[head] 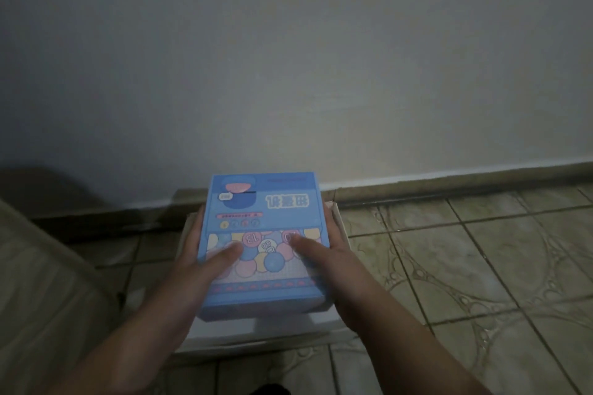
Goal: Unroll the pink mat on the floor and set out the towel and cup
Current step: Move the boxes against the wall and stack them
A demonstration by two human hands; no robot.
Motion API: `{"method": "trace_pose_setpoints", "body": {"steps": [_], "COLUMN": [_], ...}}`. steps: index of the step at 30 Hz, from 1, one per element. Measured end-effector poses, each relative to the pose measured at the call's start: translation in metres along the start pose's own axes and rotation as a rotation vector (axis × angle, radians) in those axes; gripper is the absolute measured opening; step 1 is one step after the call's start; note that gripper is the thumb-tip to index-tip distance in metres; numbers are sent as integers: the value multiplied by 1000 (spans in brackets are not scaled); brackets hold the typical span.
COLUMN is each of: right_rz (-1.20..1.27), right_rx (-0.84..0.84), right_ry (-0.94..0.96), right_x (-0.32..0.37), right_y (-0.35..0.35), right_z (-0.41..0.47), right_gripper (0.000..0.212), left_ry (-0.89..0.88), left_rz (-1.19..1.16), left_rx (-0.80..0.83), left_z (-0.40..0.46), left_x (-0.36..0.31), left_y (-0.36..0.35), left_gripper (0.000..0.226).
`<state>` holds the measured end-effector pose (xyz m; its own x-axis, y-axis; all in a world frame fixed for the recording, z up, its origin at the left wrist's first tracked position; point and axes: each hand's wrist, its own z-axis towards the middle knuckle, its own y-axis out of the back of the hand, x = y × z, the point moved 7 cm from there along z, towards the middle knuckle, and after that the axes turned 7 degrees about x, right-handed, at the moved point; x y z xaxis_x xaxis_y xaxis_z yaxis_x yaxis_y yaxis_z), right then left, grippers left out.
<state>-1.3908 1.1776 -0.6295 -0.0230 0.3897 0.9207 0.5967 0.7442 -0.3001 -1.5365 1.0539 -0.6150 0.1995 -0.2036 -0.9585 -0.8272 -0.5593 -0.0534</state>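
Pink mat, towel and cup: none in view; blue printed box (261, 244) held in both hands.

Box: blue lid with pink, yellow and blue ball print, numerals and printed characters, held level over a white box (224, 335) that sat on the tiled floor (481, 266) just beside the skirting of a plain wall (288, 58). Left hand (205, 253): clasped the box's left edge, thumb lying on the lid, fingers wrapped down the side. Right hand (324, 253): clasped the right edge likewise, thumb on the lid. Both forearms bare, reaching in from the lower frame. Pale surface (38, 282) at far left, identity unclear. Light dim.
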Motion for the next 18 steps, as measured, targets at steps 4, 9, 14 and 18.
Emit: {"method": "trace_pose_setpoints", "body": {"steps": [4,9,14,18], "right_rz": [-33,-99,-135,-167], "right_rx": [2,6,0,-4], "right_ry": [-37,-55,-79,-100], "right_x": [-20,-27,-33,-46], "right_y": [-2,-1,5,5], "right_z": [4,5,9,14], "right_gripper": [58,63,61,69], "left_ry": [46,51,47,29], "left_rz": [-8,-20,-1,26], "left_rx": [-12,5,-6,2], "left_z": [0,0,5,9], "left_x": [20,30,38,45], "left_y": [7,5,6,8], "left_gripper": [52,48,52,52]}}
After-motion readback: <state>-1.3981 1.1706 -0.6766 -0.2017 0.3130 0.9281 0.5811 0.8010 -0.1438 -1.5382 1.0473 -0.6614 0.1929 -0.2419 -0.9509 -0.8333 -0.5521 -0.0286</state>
